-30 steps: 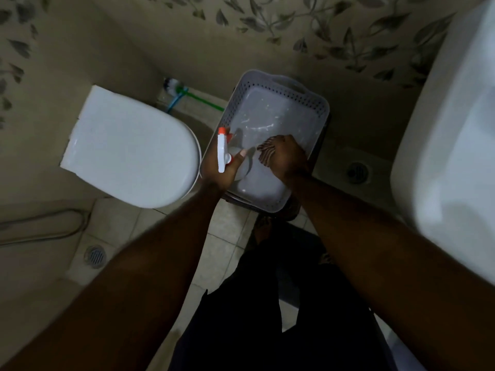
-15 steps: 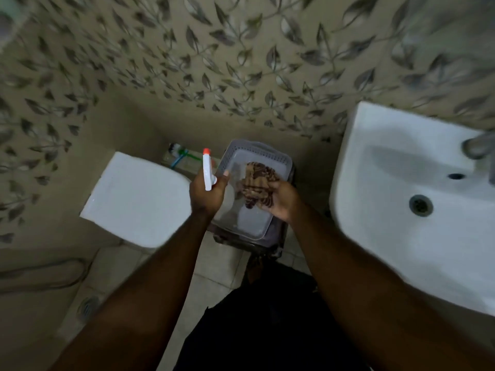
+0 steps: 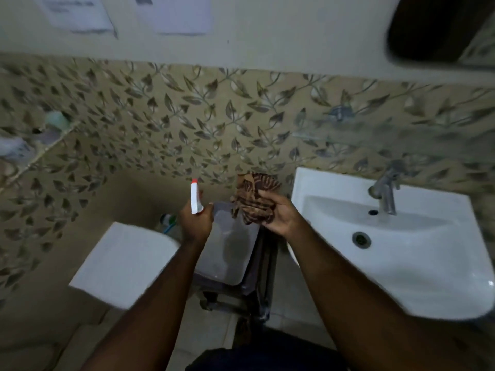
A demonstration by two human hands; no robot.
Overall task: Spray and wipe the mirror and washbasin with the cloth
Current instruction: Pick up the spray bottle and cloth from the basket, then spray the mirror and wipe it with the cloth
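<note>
My left hand [image 3: 196,223] grips a white spray bottle [image 3: 195,196] with an orange tip, held upright in front of the leaf-patterned wall. My right hand [image 3: 278,214] holds a crumpled brown striped cloth [image 3: 254,199] at the same height, just left of the washbasin. The white washbasin [image 3: 401,253] is at the right, with a metal tap [image 3: 385,188] and a drain hole [image 3: 361,239]. A dark corner of the mirror [image 3: 431,28] shows at the top right, blurred.
A grey plastic basket [image 3: 230,258] stands on a low dark stand below my hands. The white toilet [image 3: 126,263] with its lid down is at the left. Papers [image 3: 174,14] hang on the upper wall. A corner shelf [image 3: 40,140] sits at far left.
Both hands rose out of the basket, the right one lifting the cloth. My view tilted upward, bringing in the whole washbasin, the tap and the mirror's corner.
</note>
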